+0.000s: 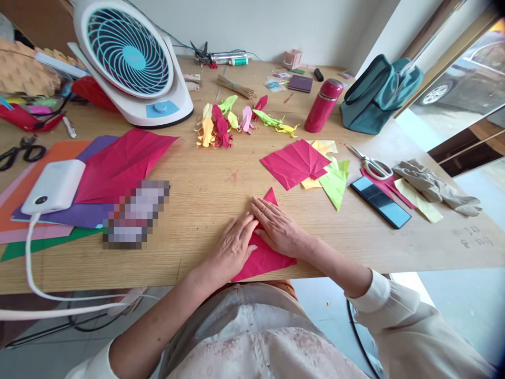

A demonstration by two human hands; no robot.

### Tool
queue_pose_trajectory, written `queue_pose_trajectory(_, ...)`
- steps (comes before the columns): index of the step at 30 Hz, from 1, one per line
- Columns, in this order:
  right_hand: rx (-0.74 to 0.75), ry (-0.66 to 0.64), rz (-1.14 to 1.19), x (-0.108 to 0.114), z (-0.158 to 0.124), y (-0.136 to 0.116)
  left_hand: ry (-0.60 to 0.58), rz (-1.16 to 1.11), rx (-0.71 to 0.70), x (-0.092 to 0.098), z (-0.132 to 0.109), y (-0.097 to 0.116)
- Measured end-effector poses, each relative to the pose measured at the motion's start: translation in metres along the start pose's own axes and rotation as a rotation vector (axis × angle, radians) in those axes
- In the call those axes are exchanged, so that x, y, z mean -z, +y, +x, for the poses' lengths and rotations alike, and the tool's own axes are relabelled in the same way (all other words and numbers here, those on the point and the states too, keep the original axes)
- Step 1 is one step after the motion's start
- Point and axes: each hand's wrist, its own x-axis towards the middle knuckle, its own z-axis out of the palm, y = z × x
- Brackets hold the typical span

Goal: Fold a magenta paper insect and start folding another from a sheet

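Observation:
A folded sheet of crimson paper (pixel 272 259) lies on the wooden table near its front edge, its pointed tip showing beyond my fingers. My left hand (pixel 233 243) rests flat on the paper's left side, fingers stretched forward. From the right, my right hand (pixel 281 227) presses on it too, fingers laid out flat toward the upper left. The fingertips of both hands meet over the paper and hide its middle. Beyond them lies a creased crimson sheet (pixel 294 163) on top of yellow and lime green folded papers (pixel 335 181).
Several folded paper figures (pixel 223 123) stand mid-table. A white fan (pixel 130 58), a power bank (pixel 54 185) on coloured sheets and a pixelated object (pixel 136 215) are at left. At right are a red flask (pixel 324 105), teal bag (pixel 379 95), scissors (pixel 374 166), and phone (pixel 381 201).

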Motion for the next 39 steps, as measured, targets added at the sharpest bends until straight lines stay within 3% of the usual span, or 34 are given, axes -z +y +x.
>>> queue_pose_trajectory(3,-0.069,0.009,-0.061,0.000,-0.002,0.002,-0.129,0.098,-0.046,0.001,-0.003,-0.001)
queue_pose_trajectory(7,-0.099,-0.029,-0.123,0.003,-0.004,0.006,-0.183,0.165,-0.023,0.006,-0.002,0.002)
queue_pose_trajectory(17,-0.254,-0.057,-0.183,0.008,0.000,0.033,-0.228,0.181,-0.019,0.006,0.000,0.003)
queue_pose_trajectory(26,-0.282,-0.047,-0.167,0.008,0.001,0.035,-0.197,0.043,0.006,0.012,0.002,0.001)
queue_pose_trajectory(39,-0.267,-0.007,-0.169,0.006,0.000,0.032,-0.229,0.072,-0.066,0.016,0.000,0.004)
